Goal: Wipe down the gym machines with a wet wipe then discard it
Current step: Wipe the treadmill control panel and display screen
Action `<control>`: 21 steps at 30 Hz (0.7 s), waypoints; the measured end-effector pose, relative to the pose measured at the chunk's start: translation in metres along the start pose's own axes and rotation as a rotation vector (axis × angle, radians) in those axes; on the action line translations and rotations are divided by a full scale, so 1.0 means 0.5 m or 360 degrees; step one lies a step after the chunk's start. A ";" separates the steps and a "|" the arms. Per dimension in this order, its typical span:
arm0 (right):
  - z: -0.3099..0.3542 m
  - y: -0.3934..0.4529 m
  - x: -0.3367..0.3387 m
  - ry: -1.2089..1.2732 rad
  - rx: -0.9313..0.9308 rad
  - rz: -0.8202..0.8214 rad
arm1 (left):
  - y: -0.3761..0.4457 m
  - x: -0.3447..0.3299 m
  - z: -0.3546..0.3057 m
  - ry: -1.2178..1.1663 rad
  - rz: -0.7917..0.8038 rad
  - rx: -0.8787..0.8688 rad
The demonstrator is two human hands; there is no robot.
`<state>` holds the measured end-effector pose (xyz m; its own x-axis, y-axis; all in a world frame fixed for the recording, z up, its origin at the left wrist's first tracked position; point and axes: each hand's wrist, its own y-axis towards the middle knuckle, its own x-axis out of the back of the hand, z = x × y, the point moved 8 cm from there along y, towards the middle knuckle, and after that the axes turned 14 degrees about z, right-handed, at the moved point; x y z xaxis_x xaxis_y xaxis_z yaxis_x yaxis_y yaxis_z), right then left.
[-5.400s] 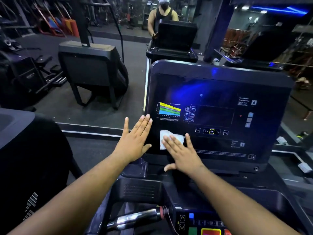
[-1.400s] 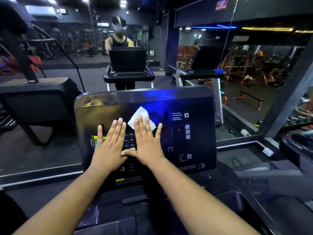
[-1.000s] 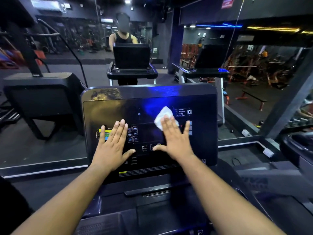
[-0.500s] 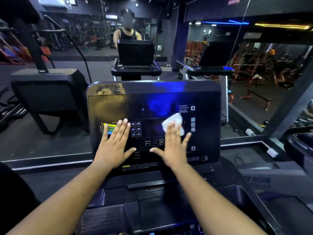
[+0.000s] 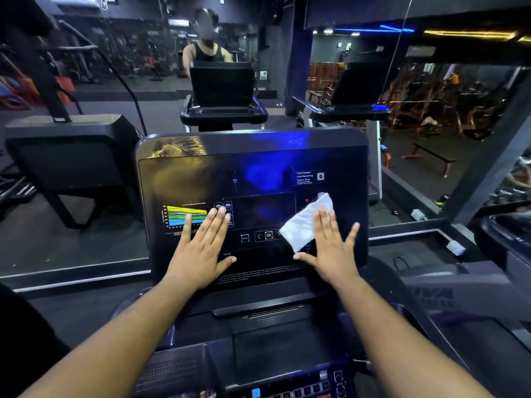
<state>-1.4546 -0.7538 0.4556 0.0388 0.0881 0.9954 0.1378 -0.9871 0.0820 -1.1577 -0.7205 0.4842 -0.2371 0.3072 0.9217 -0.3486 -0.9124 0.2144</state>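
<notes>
Wet wipe [image 5: 304, 222] lies flat against the right part of the treadmill console [image 5: 253, 156], pinned under the straight fingers of my right hand [image 5: 330, 245]. That grip is released: nothing is curled round the wipe, I only press it to the glossy panel, near the small OK button [image 5: 268, 235] and below the time labels. My left hand [image 5: 201, 248] is also spread flat, palm on the panel just right of the coloured chart [image 5: 184, 216], bracing and holding nothing.

As I judge it, the job is in its middle. The wipe is at work on this one panel, and I cannot tell from the sheen which parts have been covered. The lower deck with its buttons [image 5: 287, 392] near my forearms, the side rails and the neighbouring machine [image 5: 69, 156] on my left all look like work left to do. Throwing the wipe away is not yet done.

For containers, I see no bin anywhere. The shallow tray [image 5: 287, 346] below the panel looks dark, and I cannot make out anything in it.
</notes>
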 end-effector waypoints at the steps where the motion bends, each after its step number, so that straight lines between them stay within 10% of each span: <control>1: -0.013 -0.004 0.000 0.0010 0.0008 -0.0006 | 0.003 -0.001 -0.005 0.0003 0.0006 -0.0002; 21: 0.099 0.029 0.026 0.0424 -0.0199 -0.0236 | -0.001 -0.008 -0.048 -0.0048 -0.0049 -0.0014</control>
<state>-1.4029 -0.7604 0.4670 -0.2355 0.2104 0.9488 -0.0008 -0.9763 0.2163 -1.1784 -0.7150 0.4729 -0.1989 0.3270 0.9239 -0.3632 -0.9002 0.2404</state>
